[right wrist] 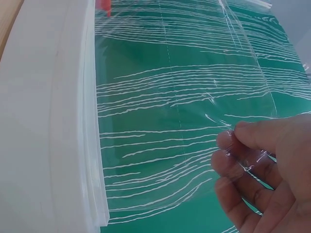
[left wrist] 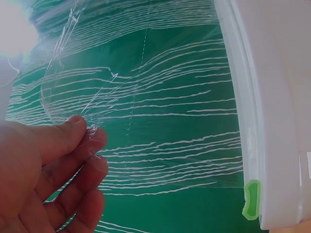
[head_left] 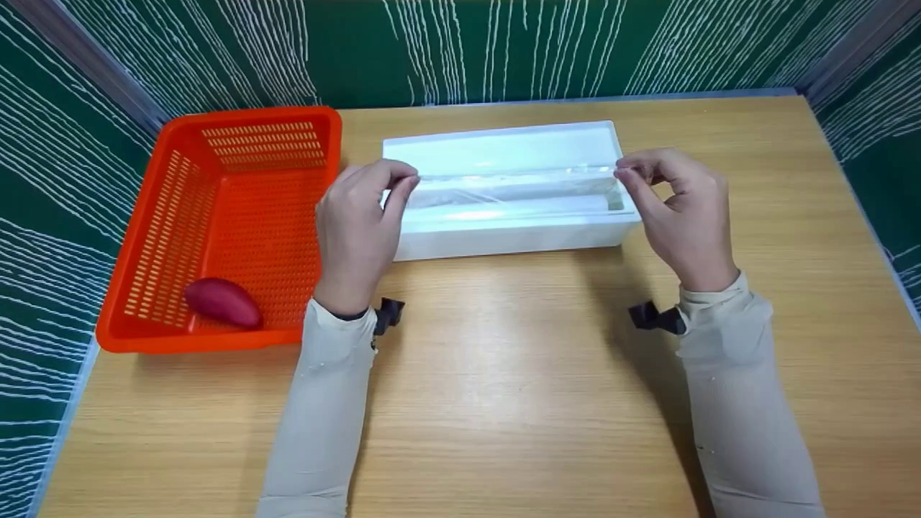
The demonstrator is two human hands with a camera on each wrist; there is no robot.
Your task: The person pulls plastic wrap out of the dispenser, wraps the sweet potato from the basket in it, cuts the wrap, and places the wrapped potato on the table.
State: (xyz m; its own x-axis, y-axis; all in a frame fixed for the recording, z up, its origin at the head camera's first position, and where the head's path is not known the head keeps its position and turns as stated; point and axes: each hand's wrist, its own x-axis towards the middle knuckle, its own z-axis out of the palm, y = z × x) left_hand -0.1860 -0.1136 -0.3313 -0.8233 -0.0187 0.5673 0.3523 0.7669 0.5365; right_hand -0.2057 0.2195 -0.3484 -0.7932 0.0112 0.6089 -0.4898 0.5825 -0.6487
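Observation:
A sheet of transparent cling film (head_left: 518, 181) stretches between both hands above a long white box (head_left: 504, 237), which looks like a film dispenser. My left hand (head_left: 360, 230) pinches one corner of the film between thumb and fingertips, at the box's left end. At the right end my right hand (head_left: 683, 216) pinches the other corner the same way. Both wrist views show the film (left wrist: 170, 111) running from the white box's edge (right wrist: 90, 121) to the fingers. A small green piece (left wrist: 251, 200) sits on that edge.
Left of the box stands an orange plastic basket (head_left: 327, 137) with slotted walls. One reddish-purple sweet potato (head_left: 223, 302) lies inside it, near the front. Wooden tabletop (head_left: 504, 388) lies in front of the box. A green wall with white streaks (head_left: 352, 57) rises behind the table.

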